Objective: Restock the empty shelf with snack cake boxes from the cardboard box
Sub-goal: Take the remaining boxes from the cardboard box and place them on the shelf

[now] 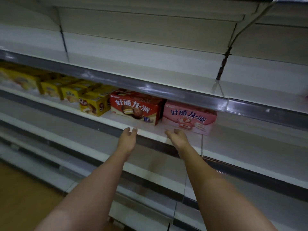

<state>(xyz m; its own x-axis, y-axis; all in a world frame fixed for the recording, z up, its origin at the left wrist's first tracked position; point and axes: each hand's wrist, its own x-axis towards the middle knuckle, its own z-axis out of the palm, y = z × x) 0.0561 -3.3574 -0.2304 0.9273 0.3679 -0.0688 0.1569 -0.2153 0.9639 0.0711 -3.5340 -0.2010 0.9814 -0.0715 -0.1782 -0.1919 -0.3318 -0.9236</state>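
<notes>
Both bare forearms reach toward the middle white metal shelf (233, 147). The left hand (127, 139) and right hand (177, 138) hover just before its front edge, fingers relaxed and loosely curled, grasping nothing. On the shelf stand a red rectangular cardboard snack cake box (135, 109) and, just beside it to the right, a pink rectangular cardboard snack cake box (189, 117); yellow cardboard snack boxes (93, 104) fill the row to the left. The shelf space right of the pink box is bare. The supply cardboard box is not in view. Risk: the pink box sits near the front lip, so a hand brushing it could probably nudge it off or skew its facing; the low grey price rail (150, 88) above may also catch a knuckle.
</notes>
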